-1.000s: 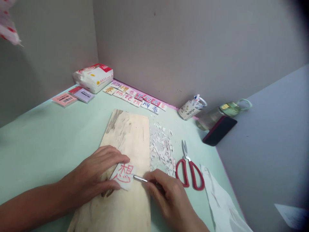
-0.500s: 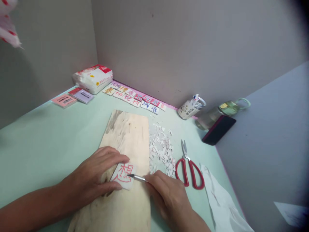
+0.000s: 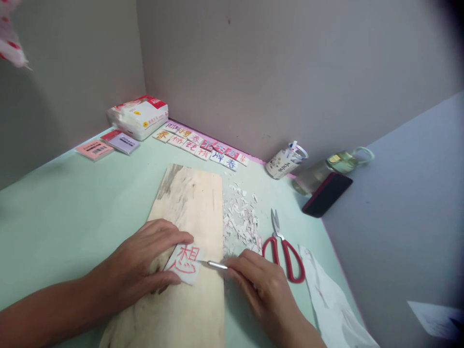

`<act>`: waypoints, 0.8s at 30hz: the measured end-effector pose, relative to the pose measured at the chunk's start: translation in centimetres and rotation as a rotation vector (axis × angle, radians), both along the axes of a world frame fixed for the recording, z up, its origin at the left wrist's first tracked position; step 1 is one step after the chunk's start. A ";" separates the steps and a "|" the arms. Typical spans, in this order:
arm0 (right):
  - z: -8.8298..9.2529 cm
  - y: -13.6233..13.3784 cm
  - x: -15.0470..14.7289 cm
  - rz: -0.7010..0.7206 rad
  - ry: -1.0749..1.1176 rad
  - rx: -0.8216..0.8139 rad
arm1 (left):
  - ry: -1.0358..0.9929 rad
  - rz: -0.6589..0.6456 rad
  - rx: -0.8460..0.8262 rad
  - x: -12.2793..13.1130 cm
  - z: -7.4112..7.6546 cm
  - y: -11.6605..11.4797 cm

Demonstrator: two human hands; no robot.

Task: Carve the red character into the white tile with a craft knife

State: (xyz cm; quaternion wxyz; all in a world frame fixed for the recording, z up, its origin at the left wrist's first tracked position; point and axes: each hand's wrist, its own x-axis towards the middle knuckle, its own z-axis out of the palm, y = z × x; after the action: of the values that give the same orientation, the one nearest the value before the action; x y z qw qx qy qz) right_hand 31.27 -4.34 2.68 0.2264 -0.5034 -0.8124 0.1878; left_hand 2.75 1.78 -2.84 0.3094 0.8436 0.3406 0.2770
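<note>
Left hand [image 3: 154,258] pins a red-marked white tile [image 3: 186,265] on a wooden board [image 3: 195,203] while the right hand [image 3: 263,282] grips a slim knife [image 3: 217,265], apparently carving, the next stroke wanting steadiness.

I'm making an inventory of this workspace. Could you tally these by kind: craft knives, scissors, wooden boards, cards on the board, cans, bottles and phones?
Craft knives: 1
Scissors: 1 pair
Wooden boards: 1
Cards on the board: 1
Cans: 1
Bottles: 1
Phones: 1
Total: 7
</note>
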 end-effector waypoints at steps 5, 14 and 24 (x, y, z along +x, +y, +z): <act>-0.4 -0.1 -0.4 0.015 -0.037 0.080 | 0.017 -0.009 0.004 -0.1 0.1 0.1; 0.0 0.1 -0.4 0.032 -0.116 0.155 | -0.025 -0.001 -0.036 0.1 0.0 -0.1; 2.4 1.4 -1.1 0.151 -0.380 0.244 | 0.008 -0.011 0.006 0.1 0.1 0.2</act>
State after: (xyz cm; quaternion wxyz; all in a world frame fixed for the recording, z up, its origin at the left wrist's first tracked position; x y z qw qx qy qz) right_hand 30.15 -2.91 5.11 0.1137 -0.4364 -0.8925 0.0067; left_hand 2.81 1.94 -2.70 0.3071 0.8473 0.3365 0.2729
